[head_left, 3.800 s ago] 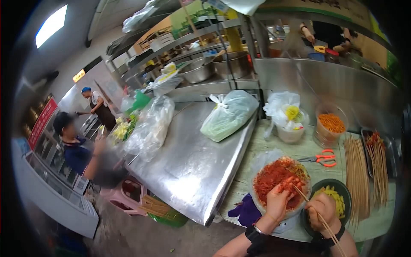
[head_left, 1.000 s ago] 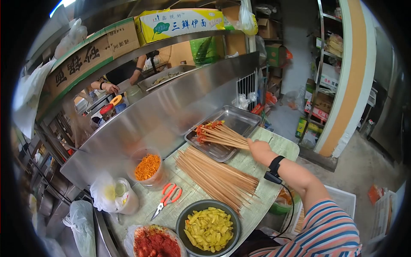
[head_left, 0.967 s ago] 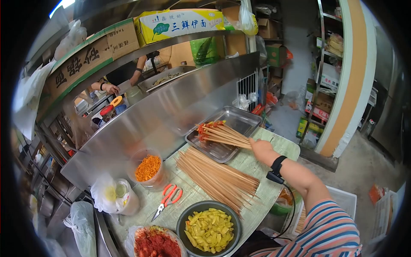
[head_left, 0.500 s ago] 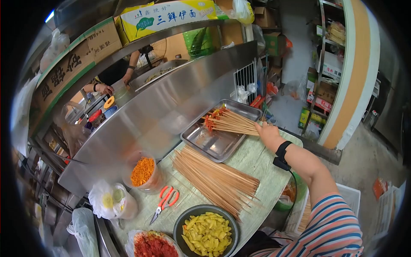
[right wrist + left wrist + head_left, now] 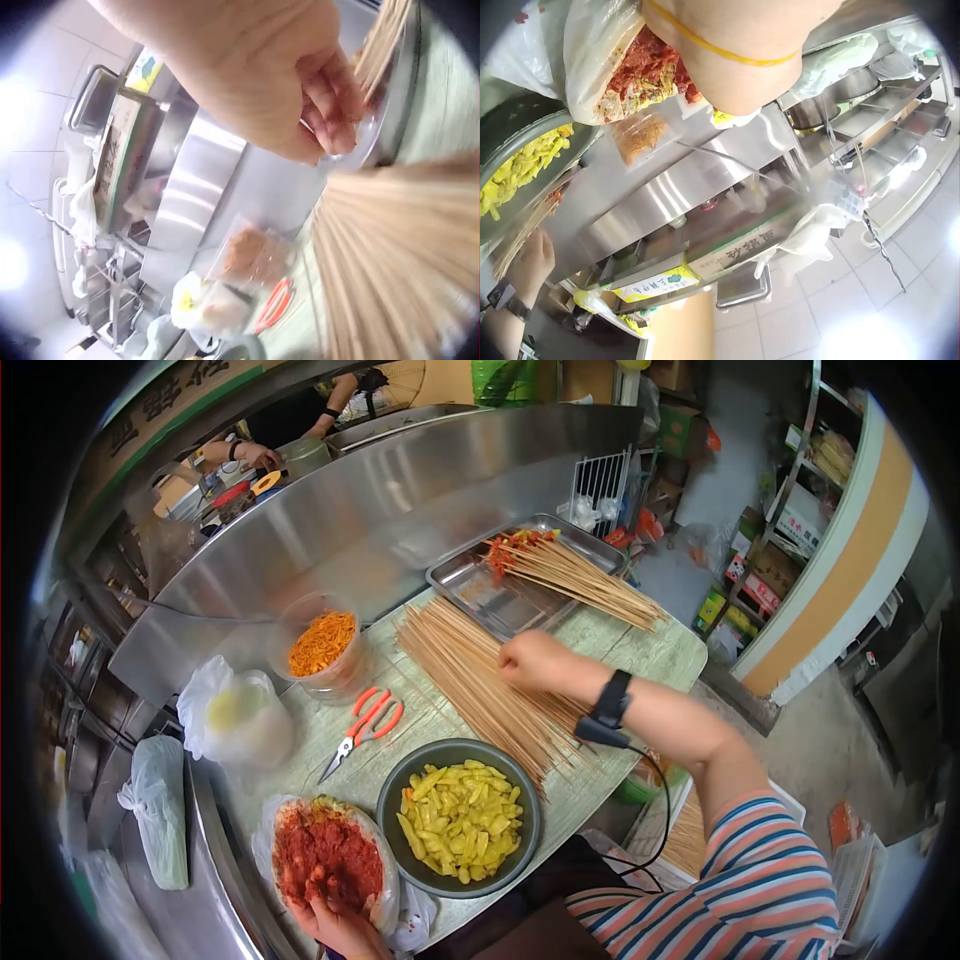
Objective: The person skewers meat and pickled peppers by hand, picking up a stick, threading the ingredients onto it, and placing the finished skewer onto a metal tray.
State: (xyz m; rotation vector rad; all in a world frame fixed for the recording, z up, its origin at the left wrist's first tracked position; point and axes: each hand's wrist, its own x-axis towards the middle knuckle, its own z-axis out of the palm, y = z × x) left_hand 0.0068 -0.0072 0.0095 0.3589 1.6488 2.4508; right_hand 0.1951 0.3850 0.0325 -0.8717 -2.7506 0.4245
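Head view: the person's right hand (image 5: 535,660) is positioned over a fanned bundle of thin, bare, tan wooden skewers (image 5: 450,665) at the middle of a pale green tabletop (image 5: 665,655). Its fingers are loosely bent, as the right wrist view confirms, with nothing visible between them; whether they touch the bundle I cannot tell.

The left hand (image 5: 338,925) is at the near left, fingers partly sunk in a coarse, wet red mixture (image 5: 335,845) inside a bowl lined with clear plastic (image 5: 387,905). Finger closure is concealed by the mixture, so I cannot tell whether anything is gripped.

Directly right of this bowl stands a round, dark grey-green basin (image 5: 386,810) containing cut yellow-green pieces (image 5: 465,820). Beyond it, to the left, lie pliers with orange handles (image 5: 370,718), jaws directed toward the near left. Farther away stands a clear plastic tub (image 5: 345,678) of orange shreds (image 5: 322,643).

At the far right, a rectangular stainless-steel tray (image 5: 500,605) supports skewers tipped with red and yellow food (image 5: 590,585); their bare ends project over its near-right edge.
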